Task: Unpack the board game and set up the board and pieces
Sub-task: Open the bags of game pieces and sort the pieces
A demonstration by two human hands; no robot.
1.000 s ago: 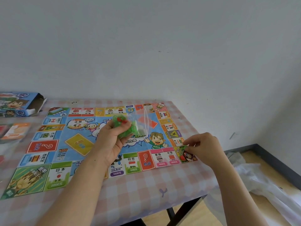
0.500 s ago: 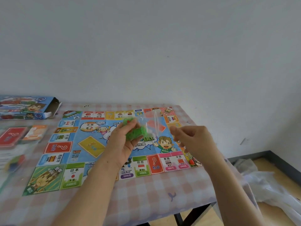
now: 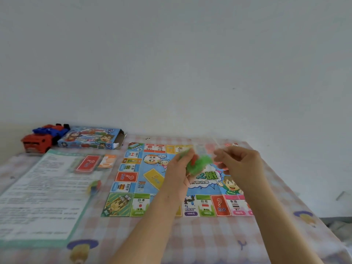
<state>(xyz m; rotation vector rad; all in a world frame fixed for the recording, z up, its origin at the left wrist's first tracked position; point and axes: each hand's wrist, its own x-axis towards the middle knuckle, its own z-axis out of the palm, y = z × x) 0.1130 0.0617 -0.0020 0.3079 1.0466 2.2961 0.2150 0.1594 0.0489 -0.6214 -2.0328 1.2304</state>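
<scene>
The colourful game board (image 3: pixel 133 187) lies unfolded on the checked tablecloth. Above its middle my left hand (image 3: pixel 177 172) grips a clear plastic bag of green and red pieces (image 3: pixel 198 164). My right hand (image 3: pixel 240 164) is raised just right of the bag, its fingers curled and pinching the bag's clear upper edge. The frame is blurred, so the exact grip is hard to read. The open game box (image 3: pixel 91 138) lies at the back left.
A printed rule sheet (image 3: pixel 38 197) covers the left of the table, with a red card deck (image 3: pixel 88 163), an orange card deck (image 3: pixel 107 161) and a small coloured piece (image 3: pixel 95 185) beside it. A red and blue toy truck (image 3: pixel 43 138) stands back left. The table edge runs along the right.
My right hand left the board's near right corner and rose to the bag held by my left hand. My view swung left, bringing the rule sheet and toy truck into sight.
</scene>
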